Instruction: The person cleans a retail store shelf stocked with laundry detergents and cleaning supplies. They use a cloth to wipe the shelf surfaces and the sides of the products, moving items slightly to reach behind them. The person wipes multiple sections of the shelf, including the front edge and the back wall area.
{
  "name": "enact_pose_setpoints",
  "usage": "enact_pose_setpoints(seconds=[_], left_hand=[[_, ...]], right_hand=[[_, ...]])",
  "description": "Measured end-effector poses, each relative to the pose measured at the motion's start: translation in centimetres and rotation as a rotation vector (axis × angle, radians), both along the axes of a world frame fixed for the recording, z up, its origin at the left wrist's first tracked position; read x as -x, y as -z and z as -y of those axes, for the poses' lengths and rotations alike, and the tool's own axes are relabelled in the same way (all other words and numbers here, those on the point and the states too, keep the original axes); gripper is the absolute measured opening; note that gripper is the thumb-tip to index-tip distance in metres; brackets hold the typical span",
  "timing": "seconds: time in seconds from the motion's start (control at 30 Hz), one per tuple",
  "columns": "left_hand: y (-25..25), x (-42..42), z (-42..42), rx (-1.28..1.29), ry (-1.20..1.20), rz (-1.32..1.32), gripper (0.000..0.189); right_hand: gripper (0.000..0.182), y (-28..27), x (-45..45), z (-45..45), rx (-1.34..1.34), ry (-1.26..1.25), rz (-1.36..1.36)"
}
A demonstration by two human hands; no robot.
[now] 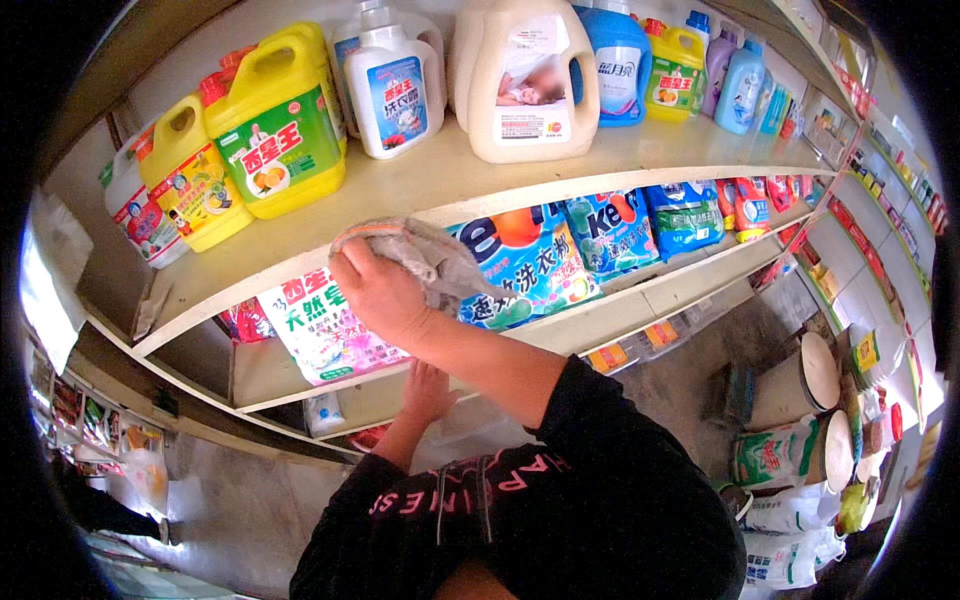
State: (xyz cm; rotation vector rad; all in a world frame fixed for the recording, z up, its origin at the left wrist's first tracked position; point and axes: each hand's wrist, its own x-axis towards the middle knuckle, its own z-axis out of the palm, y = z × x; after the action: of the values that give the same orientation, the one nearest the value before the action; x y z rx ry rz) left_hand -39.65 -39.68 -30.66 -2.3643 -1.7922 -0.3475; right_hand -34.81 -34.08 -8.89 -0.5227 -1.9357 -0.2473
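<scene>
A grey cloth with an orange stripe is bunched in my right hand, which presses at the front edge of the upper shelf. Below my right forearm, my left hand is at the edge of a lower shelf; its fingertips are partly hidden. Behind and below the cloth, a white and pink bag and large blue laundry powder bags stand on the shelf beneath. Above the cloth, a yellow jug with a green label and a white handled bottle stand on the upper shelf.
A big cream jug, blue bottles and a small yellow jug line the upper shelf. At the right are sacks and round-topped containers on the floor. Part of another person's dark-clothed leg shows at the lower left.
</scene>
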Motion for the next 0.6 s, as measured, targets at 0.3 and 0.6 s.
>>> enact_pose_setpoints(seconds=[0.3,0.6], left_hand=[[-1.2,0.3,0.3,0.126,-0.029,0.144,0.075],[-2.0,0.1,0.5,0.114,-0.038,0.18,0.076]], right_hand=[[0.018,0.4,-7.1,-3.1,0.096,0.202,0.045],[0.014,-13.2,-9.5,-5.9,-0.037,0.162,-0.185]])
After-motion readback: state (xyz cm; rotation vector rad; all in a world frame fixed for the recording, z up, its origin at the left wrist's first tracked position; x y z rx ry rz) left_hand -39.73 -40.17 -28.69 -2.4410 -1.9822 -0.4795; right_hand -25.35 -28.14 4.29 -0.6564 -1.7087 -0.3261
